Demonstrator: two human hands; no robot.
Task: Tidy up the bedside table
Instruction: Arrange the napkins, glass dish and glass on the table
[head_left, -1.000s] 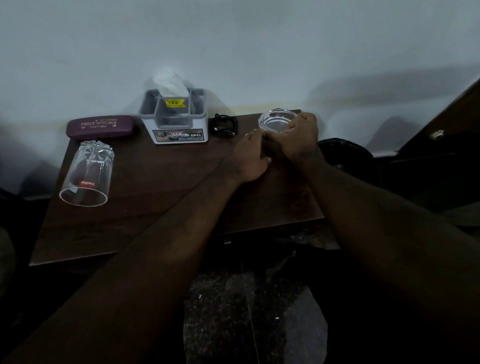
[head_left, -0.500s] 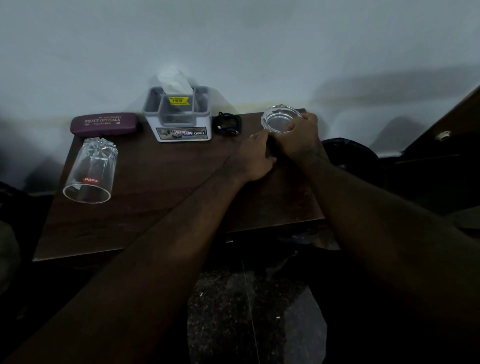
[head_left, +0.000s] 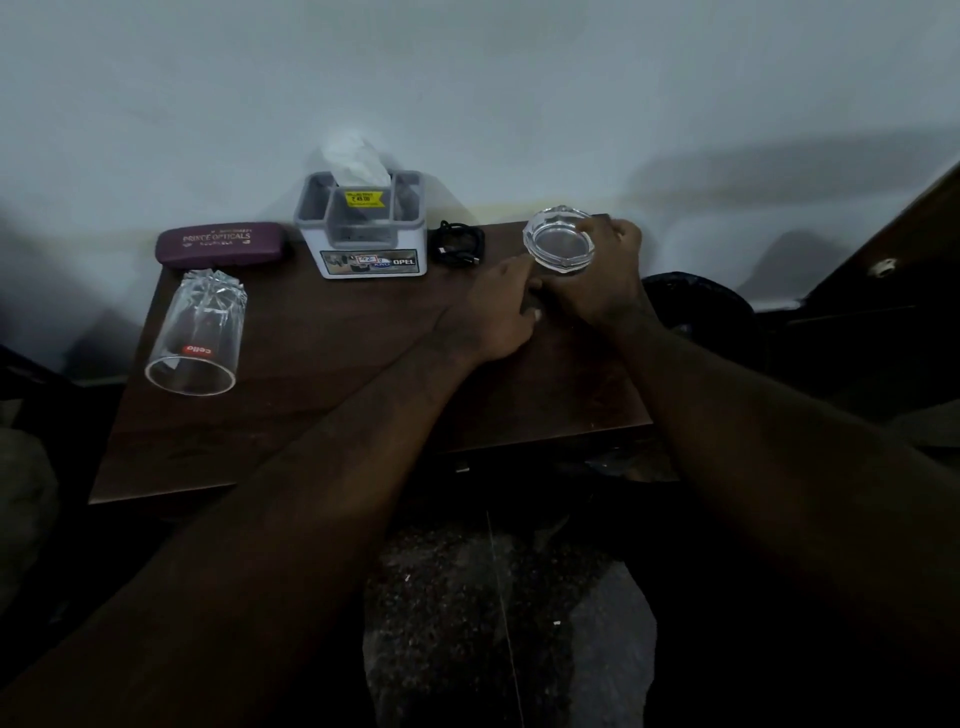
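Currently on the table (head_left: 322, 364), by position:

1. Ashtray (head_left: 560, 244): clear glass, round with a faceted rim. Back right corner. Tilted, with the hollow facing the camera and its far rim highest. Whether its lower edge touches the wood cannot be told.
2. Right hand (head_left: 605, 280): grips the ashtray from the right, fingers curled over the far rim, the rest of the hand below and behind it.
3. Left hand (head_left: 493, 312): just left of the right hand and against it, fingers loosely bent, holding nothing visible. Its foremost fingertip lies near the ashtray's lower left rim; contact cannot be told.
4. Glass (head_left: 200, 332): clear tumbler with a red label, lying on its side at the left. Long axis runs front to back, mouth toward the camera, base toward the wall (head_left: 467, 78).
5. Case (head_left: 221, 243): maroon, lettered, back left. Long axis runs left to right along the wall, just behind the glass's base.
6. Organiser (head_left: 363, 234): grey and white, back centre, upright, yellow price tag inside; a tissue (head_left: 356, 163) stands out of its top.
7. Cable (head_left: 460, 244): black, coiled, between organiser and ashtray.

Off the table: a dark bin (head_left: 696, 306) to the right, behind the right forearm.
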